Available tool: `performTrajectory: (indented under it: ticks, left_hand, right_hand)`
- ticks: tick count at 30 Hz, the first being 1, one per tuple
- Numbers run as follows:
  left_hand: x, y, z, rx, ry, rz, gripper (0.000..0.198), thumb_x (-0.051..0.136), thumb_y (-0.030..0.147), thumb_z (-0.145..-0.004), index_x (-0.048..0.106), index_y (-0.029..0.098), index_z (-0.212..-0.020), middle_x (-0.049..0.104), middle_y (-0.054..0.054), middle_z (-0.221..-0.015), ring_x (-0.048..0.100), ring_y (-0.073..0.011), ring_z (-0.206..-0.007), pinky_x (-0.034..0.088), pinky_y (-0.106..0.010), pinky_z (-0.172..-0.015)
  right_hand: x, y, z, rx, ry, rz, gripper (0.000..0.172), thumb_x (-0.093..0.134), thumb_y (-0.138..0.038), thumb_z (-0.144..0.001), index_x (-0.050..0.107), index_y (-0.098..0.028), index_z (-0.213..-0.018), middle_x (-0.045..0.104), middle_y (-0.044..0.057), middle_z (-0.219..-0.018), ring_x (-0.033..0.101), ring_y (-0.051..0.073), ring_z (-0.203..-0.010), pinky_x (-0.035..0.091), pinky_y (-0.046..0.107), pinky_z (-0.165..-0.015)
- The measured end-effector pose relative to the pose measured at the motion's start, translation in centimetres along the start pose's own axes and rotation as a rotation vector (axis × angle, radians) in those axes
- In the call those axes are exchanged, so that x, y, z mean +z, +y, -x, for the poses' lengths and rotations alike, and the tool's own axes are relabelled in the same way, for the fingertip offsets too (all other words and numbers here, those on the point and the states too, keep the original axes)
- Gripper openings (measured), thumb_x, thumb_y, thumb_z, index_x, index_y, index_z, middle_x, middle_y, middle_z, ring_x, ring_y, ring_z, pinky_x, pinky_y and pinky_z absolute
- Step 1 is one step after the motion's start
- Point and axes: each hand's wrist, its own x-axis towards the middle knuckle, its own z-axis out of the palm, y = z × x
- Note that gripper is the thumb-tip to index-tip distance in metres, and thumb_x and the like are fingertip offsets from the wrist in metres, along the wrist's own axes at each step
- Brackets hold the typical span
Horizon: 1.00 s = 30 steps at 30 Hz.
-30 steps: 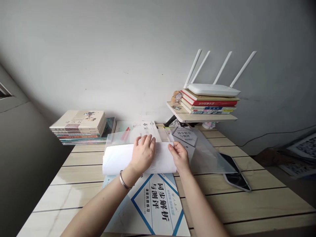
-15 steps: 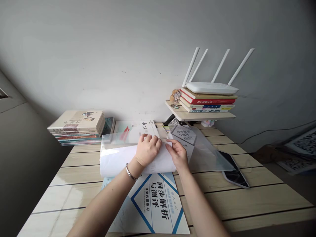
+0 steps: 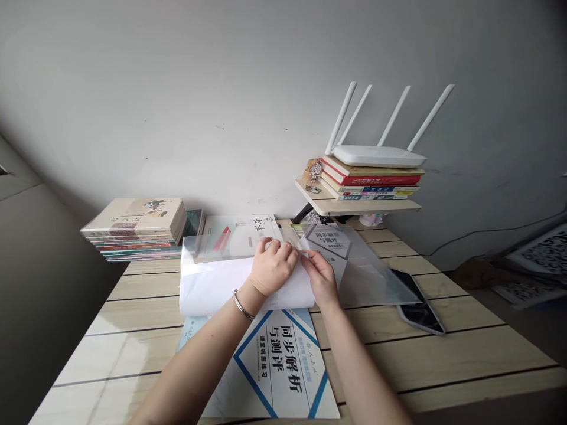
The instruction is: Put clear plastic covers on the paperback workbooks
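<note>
We've got a white paper roll lying crosswise on the upper part of a blue-and-white workbook, at the near middle of the table. A clear plastic film runs from the roll's far side, spreading over a flat white-covered book and out to the right.

Our left hand sits on top of the roll, fingers curled down over it, pressing at its far edge. A metal bangle is on that wrist. Our right hand is just beside it, with the fingertips pinched closed on the film's edge.

The film's right corner overlaps a black tablet on the plank-pattern table. Far left is a stack of books. Behind the hands, a small wall shelf carries a second book stack, with a white four-antenna router on top, against a grey wall.
</note>
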Motion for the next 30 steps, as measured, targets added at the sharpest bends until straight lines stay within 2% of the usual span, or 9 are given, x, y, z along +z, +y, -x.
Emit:
performTrajectory:
  ticks: [9, 14, 19, 22, 25, 30]
  left_hand:
    - [0.3, -0.1, -0.6, 0.084, 0.022, 0.01, 0.014, 0.048, 0.014, -0.087, 0.061, 0.018, -0.082, 0.06, 0.0, -0.07, 0.052, -0.0149, -0.067, 0.033, -0.038, -0.084]
    - [0.4, 0.0, -0.7, 0.081, 0.031, 0.0, 0.015, 0.047, 0.013, -0.087, 0.061, 0.018, -0.082, 0.059, 0.0, -0.071, 0.052, -0.015, -0.068, 0.033, -0.038, -0.085]
    - [0.6, 0.1, -0.8, 0.095, 0.053, 0.017, 0.014, 0.049, 0.014, -0.086, 0.059, 0.018, -0.076, 0.057, 0.0, -0.068, 0.051, -0.0154, -0.067, 0.033, -0.038, -0.085]
    - [0.7, 0.1, -1.0, 0.093, 0.06, 0.022, 0.015, 0.05, 0.012, -0.085, 0.058, 0.018, -0.073, 0.056, 0.001, -0.067, 0.051, -0.0154, -0.066, 0.033, -0.038, -0.085]
    - [0.7, 0.0, -1.1, 0.085, 0.077, 0.015, 0.016, 0.05, 0.012, -0.085, 0.058, 0.017, -0.072, 0.056, 0.001, -0.066, 0.05, -0.0151, -0.064, 0.034, -0.038, -0.084]
    - [0.7, 0.0, -1.0, 0.073, 0.064, 0.012, 0.019, 0.049, 0.013, -0.086, 0.058, 0.017, -0.071, 0.056, 0.0, -0.064, 0.05, -0.0149, -0.064, 0.034, -0.038, -0.085]
  right_hand:
    - [-0.1, -0.1, 0.0, -0.05, -0.019, 0.093, 0.03, 0.061, -0.045, -0.077, 0.061, -0.019, -0.093, 0.064, 0.002, -0.077, 0.056, 0.017, -0.068, 0.041, 0.026, -0.062]
    - [0.0, -0.4, 0.2, -0.081, 0.055, 0.112, 0.022, 0.057, -0.042, -0.08, 0.057, -0.019, -0.077, 0.055, -0.002, -0.069, 0.048, 0.013, -0.064, 0.037, 0.023, -0.057]
    - [0.2, -0.9, 0.2, -0.089, 0.039, 0.167, 0.026, 0.057, -0.044, -0.079, 0.051, -0.02, -0.07, 0.046, -0.004, -0.057, 0.041, 0.011, -0.053, 0.033, 0.023, -0.049]
    - [0.4, -0.9, 0.3, -0.111, 0.06, 0.247, 0.026, 0.055, -0.046, -0.08, 0.05, -0.021, -0.077, 0.052, -0.003, -0.057, 0.046, 0.012, -0.049, 0.035, 0.024, -0.047]
    - [0.6, -0.9, 0.6, -0.143, 0.15, 0.365, 0.026, 0.056, -0.046, -0.079, 0.047, -0.022, -0.084, 0.062, 0.0, -0.06, 0.056, 0.016, -0.051, 0.041, 0.026, -0.048]
    - [1.1, -0.9, 1.1, -0.299, 0.299, 0.59, 0.02, 0.057, -0.04, -0.08, 0.049, -0.022, -0.083, 0.068, 0.005, -0.067, 0.066, 0.02, -0.062, 0.049, 0.028, -0.056]
